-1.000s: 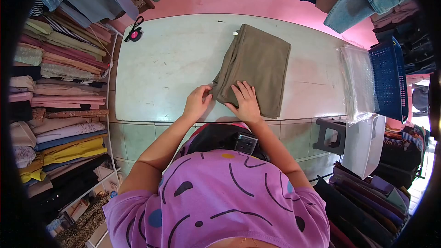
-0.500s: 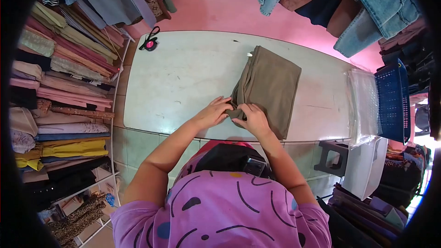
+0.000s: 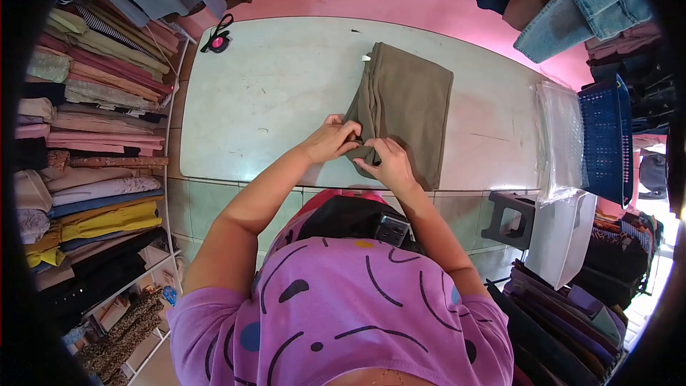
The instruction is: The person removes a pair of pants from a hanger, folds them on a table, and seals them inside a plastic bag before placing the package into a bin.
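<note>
A folded olive-brown cloth garment (image 3: 414,107) lies on the white table (image 3: 236,114), its long side running away from me. A small white tag (image 3: 366,58) shows at its far left corner. Bunched layers run along its left side. My left hand (image 3: 334,141) pinches the near left edge of the garment with bent fingers. Close beside it, my right hand (image 3: 388,161) grips the same edge between thumb and fingers. The cloth between the fingertips is partly hidden.
A black tape measure with a pink centre (image 3: 218,41) lies at the table's far left. Clear plastic bags (image 3: 559,139) and a blue basket (image 3: 606,143) are at the right end. Shelves of folded clothes (image 3: 107,143) stand left; denim garments (image 3: 593,0) hang at upper right.
The view has tipped, so the table and garment appear higher and slightly left. Both hands stay at the garment's near left edge; the fingers have shifted a little.
</note>
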The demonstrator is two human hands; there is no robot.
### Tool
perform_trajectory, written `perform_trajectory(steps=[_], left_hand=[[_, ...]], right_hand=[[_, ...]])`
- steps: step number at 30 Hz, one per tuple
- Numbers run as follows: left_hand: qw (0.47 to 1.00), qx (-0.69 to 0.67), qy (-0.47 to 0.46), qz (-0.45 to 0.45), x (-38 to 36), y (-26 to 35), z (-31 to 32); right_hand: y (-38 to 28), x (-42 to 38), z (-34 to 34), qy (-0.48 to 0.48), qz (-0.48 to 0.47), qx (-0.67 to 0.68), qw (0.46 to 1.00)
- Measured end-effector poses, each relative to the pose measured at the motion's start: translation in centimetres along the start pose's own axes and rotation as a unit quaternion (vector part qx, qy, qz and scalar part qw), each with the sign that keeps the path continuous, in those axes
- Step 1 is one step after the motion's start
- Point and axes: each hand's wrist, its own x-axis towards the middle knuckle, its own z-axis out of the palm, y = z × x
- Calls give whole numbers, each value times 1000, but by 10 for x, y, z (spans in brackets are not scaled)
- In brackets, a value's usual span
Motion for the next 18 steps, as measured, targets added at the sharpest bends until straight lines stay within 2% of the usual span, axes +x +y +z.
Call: perform_trajectory(steps=[2,6,8,9,10,11,13,14,15,16,17,18], left_hand=[[984,138,62,98,4,6,4],[984,169,24,44,-12,4,17],[991,63,62,-104,-29,-6,26],[991,64,59,-103,-33,-6,24],[945,-203,114,-229,-37,-6,21],[811,-452,159,-337,-40,-5,21],[807,-447,154,-353,-33,14,10],[875,-292,129,-363,-26,30,4],[918,-128,102,-361,-20,41,2],[919,-128,104,-359,-16,45,4],[948,-35,199,-244,-12,47,6],[948,60,287,-122,-9,49,8]], right_hand=[[-2,-1,1,4,-18,-5,1000],[-9,-9,4,-2,-3,25,1000],[-11,-14,3,-82,10,112,990],[-10,-14,2,-80,12,113,990],[-8,-13,1,-116,-52,64,990],[-7,-14,1,-151,-115,15,982],[-10,-13,1,-173,-116,3,978],[-10,-12,0,-196,-120,-9,973],[-7,-14,1,-196,-121,-11,973],[-2,-17,3,-186,-110,9,976],[2,-19,4,-176,-99,29,979],[2,-21,1,-175,-100,28,979]])
